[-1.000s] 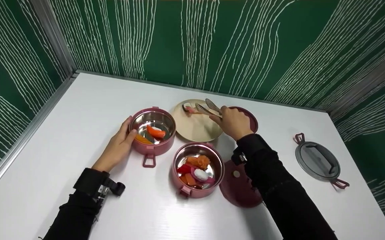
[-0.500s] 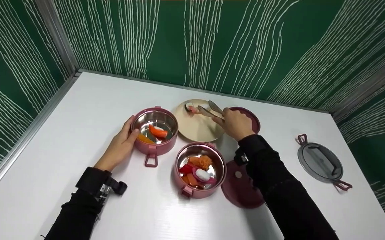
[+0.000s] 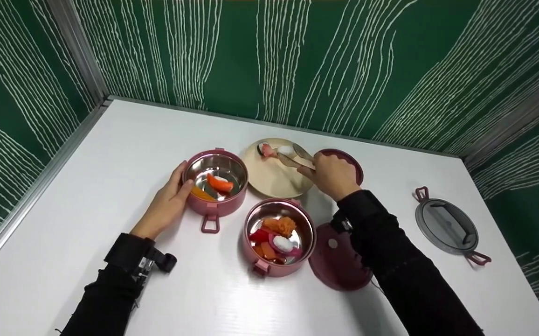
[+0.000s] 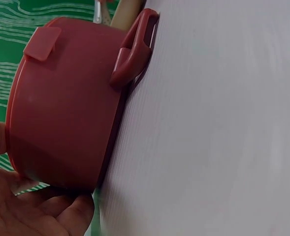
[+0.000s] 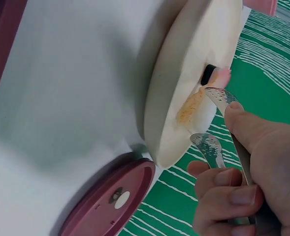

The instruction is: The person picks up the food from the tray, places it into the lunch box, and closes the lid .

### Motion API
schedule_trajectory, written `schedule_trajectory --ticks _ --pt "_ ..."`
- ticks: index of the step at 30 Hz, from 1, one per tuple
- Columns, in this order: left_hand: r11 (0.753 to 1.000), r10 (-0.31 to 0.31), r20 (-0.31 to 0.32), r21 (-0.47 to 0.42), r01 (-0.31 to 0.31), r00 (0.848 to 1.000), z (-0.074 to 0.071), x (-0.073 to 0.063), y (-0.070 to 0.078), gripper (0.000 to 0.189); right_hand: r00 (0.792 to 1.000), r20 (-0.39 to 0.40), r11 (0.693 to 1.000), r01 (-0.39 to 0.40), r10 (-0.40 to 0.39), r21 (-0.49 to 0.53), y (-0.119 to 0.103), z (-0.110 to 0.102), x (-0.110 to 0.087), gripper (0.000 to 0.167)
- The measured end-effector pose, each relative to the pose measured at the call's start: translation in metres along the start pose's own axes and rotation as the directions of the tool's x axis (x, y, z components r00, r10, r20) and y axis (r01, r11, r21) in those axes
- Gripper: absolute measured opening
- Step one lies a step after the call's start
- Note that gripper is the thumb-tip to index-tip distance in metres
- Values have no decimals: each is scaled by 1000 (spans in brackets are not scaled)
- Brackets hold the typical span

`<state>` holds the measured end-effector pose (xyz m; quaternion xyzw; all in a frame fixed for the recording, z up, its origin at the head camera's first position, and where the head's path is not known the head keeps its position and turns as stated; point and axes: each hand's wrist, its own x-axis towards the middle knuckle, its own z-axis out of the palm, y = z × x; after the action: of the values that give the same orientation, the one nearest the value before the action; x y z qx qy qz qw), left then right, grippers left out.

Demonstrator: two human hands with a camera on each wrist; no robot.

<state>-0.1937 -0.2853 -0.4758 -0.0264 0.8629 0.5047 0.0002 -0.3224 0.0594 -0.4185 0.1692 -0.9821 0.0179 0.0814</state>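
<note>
In the head view my left hand [image 3: 164,205] grips the side of a pink pot [image 3: 225,207], thumb at its rim. Inside lie an orange toy sushi piece [image 3: 219,183] and a yellow-orange piece [image 3: 202,193]. My right hand [image 3: 335,175] holds metal tongs [image 5: 241,152] over a beige plate [image 3: 274,179]. The perforated tips stand apart, close to a white-and-orange sushi piece [image 5: 201,112]. Beside that piece sits a pink one with a black band [image 3: 266,150]. The left wrist view shows the pot's wall [image 4: 71,103] and my fingers [image 4: 71,211] against it.
A second pink pot [image 3: 251,252] holding several toy food pieces stands in front of the plate. A dark red lid [image 3: 337,266] lies partly under the right arm, and another round red lid [image 3: 355,168] lies behind that hand. At right is a grey lid [image 3: 446,226] with red clips.
The tongs' tips have shifted slightly toward the person and spread a little. The white piece shows more clearly between them. My left hand keeps its hold on the pot.
</note>
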Motion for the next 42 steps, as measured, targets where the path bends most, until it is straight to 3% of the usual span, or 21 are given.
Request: schedule_trajectory --ticks 9,17,29,42 --pt "1000 23 -15 2 -23 1000 0 -1 1 60 991 -107 996 70 -75 -57 4 8 5 49" --pt "1000 -1 -14 -5 1 1000 0 -1 0 59 996 -50 993 68 -72 -93 5 12 13 50" --pt "1000 -8 -13 -1 8 1000 1 0 0 59 994 -65 990 84 -92 -109 5 15 21 51" --pt "1000 6 -7 -5 -6 1000 0 0 -2 59 983 -136 988 113 -126 -102 6 5 11 42"
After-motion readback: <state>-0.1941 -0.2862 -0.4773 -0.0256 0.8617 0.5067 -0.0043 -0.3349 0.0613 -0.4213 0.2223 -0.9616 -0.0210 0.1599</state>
